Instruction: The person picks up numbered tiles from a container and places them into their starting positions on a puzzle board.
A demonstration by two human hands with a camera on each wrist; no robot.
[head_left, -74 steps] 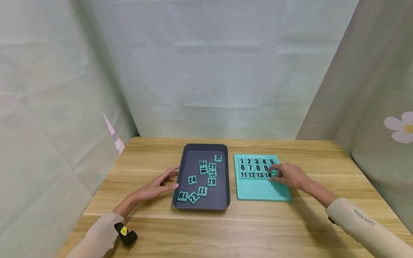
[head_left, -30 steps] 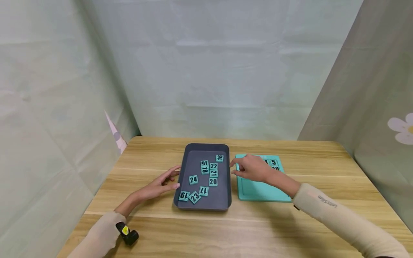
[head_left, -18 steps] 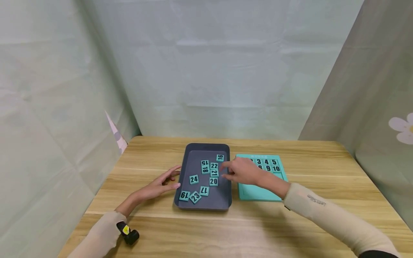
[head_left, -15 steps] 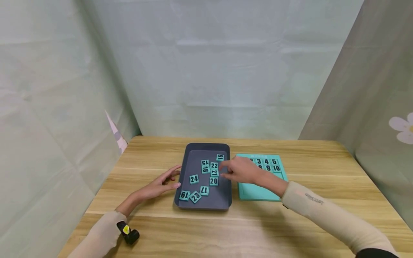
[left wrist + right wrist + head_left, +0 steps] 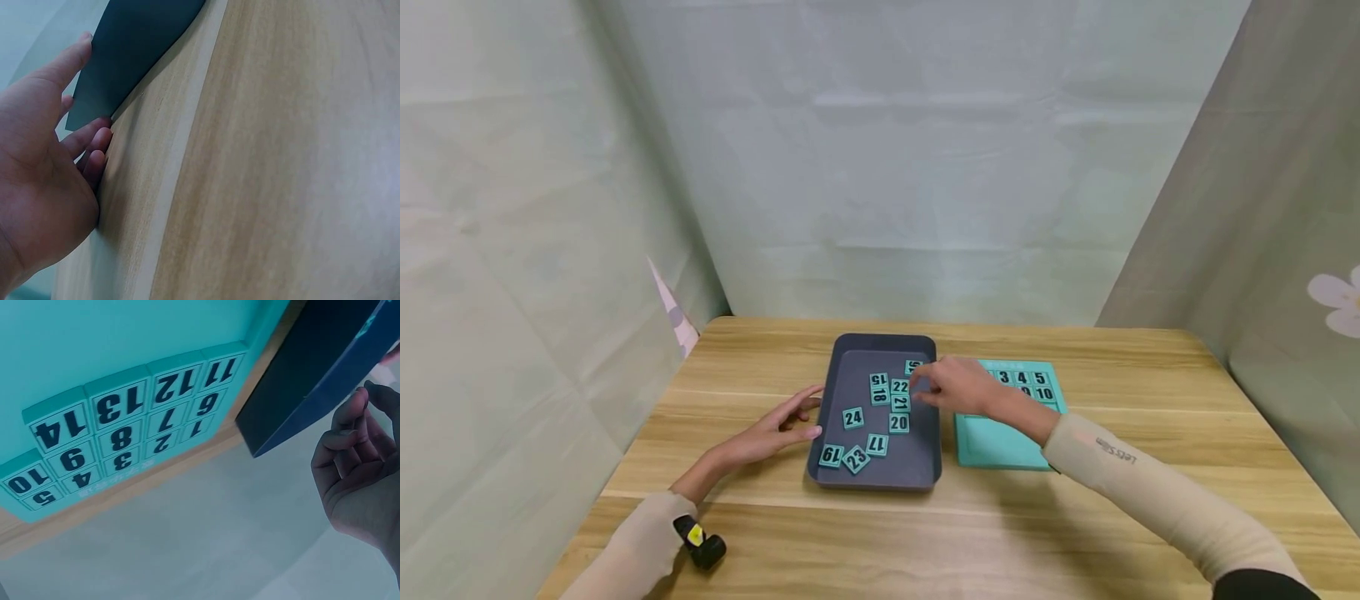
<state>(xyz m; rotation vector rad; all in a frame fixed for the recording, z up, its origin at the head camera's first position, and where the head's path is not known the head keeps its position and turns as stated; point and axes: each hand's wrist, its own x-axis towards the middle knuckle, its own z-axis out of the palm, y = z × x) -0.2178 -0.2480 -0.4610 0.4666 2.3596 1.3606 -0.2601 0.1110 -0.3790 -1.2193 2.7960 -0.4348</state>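
Observation:
A dark grey tray holds several loose teal number tiles, among them 24, 23 and 20. My left hand touches the tray's left wall with fingers extended; the left wrist view shows the fingertips against that wall. Over the tray's right side hovers my right hand, thumb and forefinger slightly apart beside tile 22 and below tile 16, which it partly hides. No tile is visible between its fingers. Right of the tray lies a teal board, with tiles 1 to 14 set in rows.
Both tray and board lie on a wooden table. Pale cloth curtains enclose it at the back and sides. A black strap device sits on the left wrist. The right forearm crosses over the board's lower right corner.
My right hand has left the board, where it was at tile 14, and moved left over the tray. In the last half second it shifted slightly up toward tile 16. My left hand stays put.

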